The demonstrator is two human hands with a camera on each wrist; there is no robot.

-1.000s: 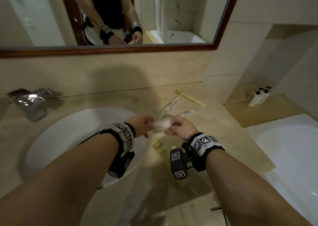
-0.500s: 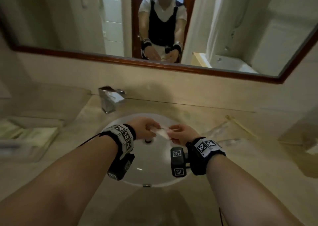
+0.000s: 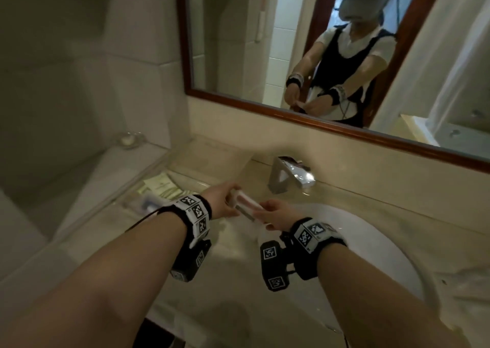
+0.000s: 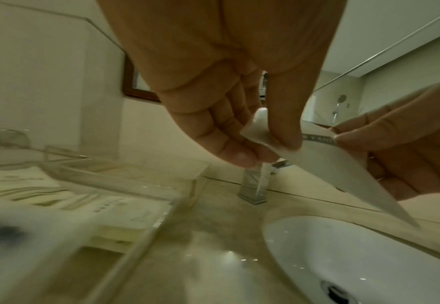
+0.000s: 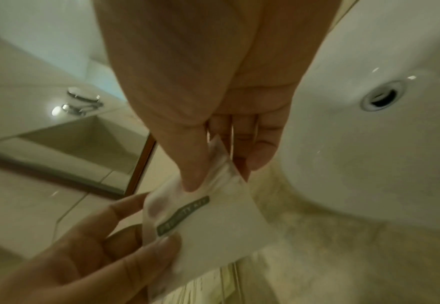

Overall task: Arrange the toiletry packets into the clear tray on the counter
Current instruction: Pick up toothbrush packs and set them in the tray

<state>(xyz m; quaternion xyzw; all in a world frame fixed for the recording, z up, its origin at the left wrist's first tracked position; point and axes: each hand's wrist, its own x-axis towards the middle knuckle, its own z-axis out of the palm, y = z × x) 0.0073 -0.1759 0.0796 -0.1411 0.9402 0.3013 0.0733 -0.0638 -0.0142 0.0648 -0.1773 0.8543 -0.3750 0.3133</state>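
Mid-transfer: a white vanity-kit packet point(image 3: 245, 206) carried between both hands above the counter point(image 3: 233, 281), at the left rim of the washbasin point(image 3: 371, 241) and short of the clear tray point(image 4: 135, 186). Left hand point(image 3: 221, 200) pinching one corner between thumb and forefingers; right hand point(image 3: 277, 215) pinching the opposite edge, thumb on top, fingers beneath. Both grips closed on the packet, nothing else held. Probably the carrying step, with the placing not yet done. Next, by this reading: a short move leftward over the tray wall, then lowering flat beside or onto the pale green packets point(image 3: 161, 187) already lying inside, releasing one side first to avoid a curl. Packet thin, flat and flexible, matte white, with a dark green label band and a slightly bowed face; likely light and prone to sliding. Tray transparent and hard, straight-walled with sharp edges, hard to pick out against the glossy beige stone. Basin smooth white ceramic, oval; faucet point(image 3: 290, 174) angular polished metal.
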